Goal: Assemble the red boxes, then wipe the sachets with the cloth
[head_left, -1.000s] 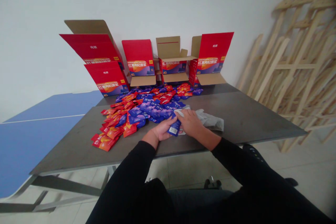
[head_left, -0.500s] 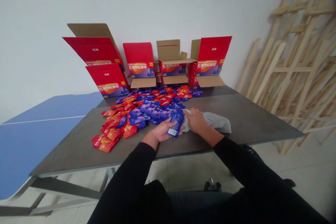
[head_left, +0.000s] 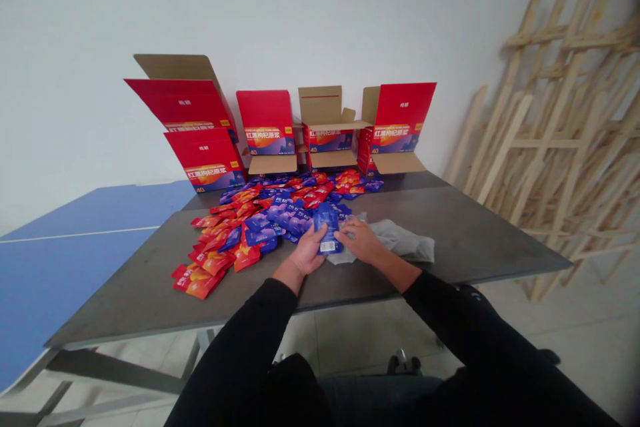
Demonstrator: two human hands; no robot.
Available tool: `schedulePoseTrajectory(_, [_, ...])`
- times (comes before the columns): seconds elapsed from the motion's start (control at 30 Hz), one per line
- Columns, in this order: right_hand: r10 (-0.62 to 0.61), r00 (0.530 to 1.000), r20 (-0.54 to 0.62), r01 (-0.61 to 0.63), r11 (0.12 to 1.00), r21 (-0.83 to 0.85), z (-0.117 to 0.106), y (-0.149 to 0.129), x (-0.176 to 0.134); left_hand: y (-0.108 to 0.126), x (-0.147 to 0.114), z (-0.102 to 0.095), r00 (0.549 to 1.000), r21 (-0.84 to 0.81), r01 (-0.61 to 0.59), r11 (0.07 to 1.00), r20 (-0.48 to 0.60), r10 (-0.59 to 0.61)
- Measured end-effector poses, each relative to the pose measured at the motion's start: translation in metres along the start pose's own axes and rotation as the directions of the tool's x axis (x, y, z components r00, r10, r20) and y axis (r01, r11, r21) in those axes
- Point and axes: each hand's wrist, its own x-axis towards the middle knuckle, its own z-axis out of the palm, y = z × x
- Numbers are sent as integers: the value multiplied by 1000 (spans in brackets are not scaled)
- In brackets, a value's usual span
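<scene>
My left hand (head_left: pixel 307 252) holds a blue pouch (head_left: pixel 327 227) upright, thumb across its front, with a white barcode label at its lower end. At the pouch's right edge is my right hand (head_left: pixel 363 240), its fingers bent and the fingertips pinched against that edge. A crumpled whitish plastic bag (head_left: pixel 407 241) lies on the table under and beyond my right hand. Just behind my hands spreads a pile of pouches, with blue pouches (head_left: pixel 290 213) in the middle and red-orange pouches (head_left: pixel 215 260) mostly on the left.
Several open red cartons (head_left: pixel 265 123) with brown inner flaps stand along the back of the grey table (head_left: pixel 480 233). To the left is a blue table (head_left: pixel 100 220) with a white line. Wooden easel-like frames (head_left: pixel 545 143) lean on the wall at the right.
My right hand has let go of the plastic bag and moved to the pouch's edge. The blue pouch has shifted slightly left and turned more upright. The bag has settled flatter.
</scene>
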Motion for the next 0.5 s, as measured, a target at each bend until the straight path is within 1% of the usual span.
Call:
schedulePoseTrajectory(0.1, [84,995,59,-93,982,166,-1,-4,1,-4,-1,2,999,19,-18,1000,28,18])
schedulePoseTrajectory(0.17, [131,988,79,-147,957,248,-5,-4,1,-5,-2,3,996,41,-30,999,81,26])
schedulePoseTrajectory(0.27, [199,980,24,-197,932,304,-17,3,5,-8,-2,2,984,100,-63,993,171,45])
schedulePoseTrajectory(0.33, [278,960,-40,-250,910,331,-33,15,11,-11,-1,-1,983,185,-67,980,183,32])
schedulePoseTrajectory(0.37, [335,940,-69,-292,890,352,-43,23,15,-12,0,-3,984,234,-60,970,178,18])
schedulePoseTrajectory(0.43, [452,885,-110,-376,834,404,-64,44,24,-16,3,-7,984,313,-50,948,180,-8])
schedulePoseTrajectory(0.5, [573,811,-121,-456,748,482,-85,68,30,-19,6,-11,979,351,-58,934,202,-15])
